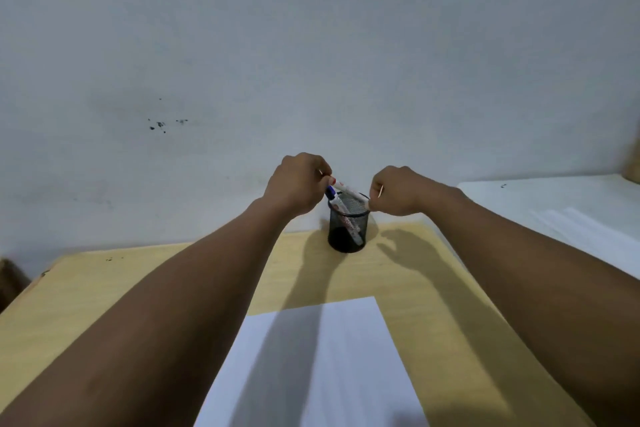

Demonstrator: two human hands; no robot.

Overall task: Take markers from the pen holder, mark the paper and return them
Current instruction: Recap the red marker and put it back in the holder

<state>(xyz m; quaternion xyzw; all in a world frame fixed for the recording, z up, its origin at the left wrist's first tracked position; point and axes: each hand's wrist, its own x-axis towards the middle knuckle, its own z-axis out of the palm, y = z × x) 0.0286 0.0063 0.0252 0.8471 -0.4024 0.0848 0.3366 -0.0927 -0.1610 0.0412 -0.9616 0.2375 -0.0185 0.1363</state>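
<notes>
Left hand (298, 184) pinches the red-capped marker (346, 188) over the pen holder (347, 230); right hand (398, 192) grips its other end. Paper (311, 364) appears unmarked (marking and return outstanding).

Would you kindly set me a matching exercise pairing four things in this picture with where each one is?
Things:
1. pen holder
2. red-capped marker
3. blue-capped marker
4. paper

Places:
A. flat on the near part of the table
B. standing inside the mesh cup
C. at the far edge of the table, by the wall
D. held above the cup between both hands

Pairs: 1-C, 2-D, 3-B, 4-A
</notes>
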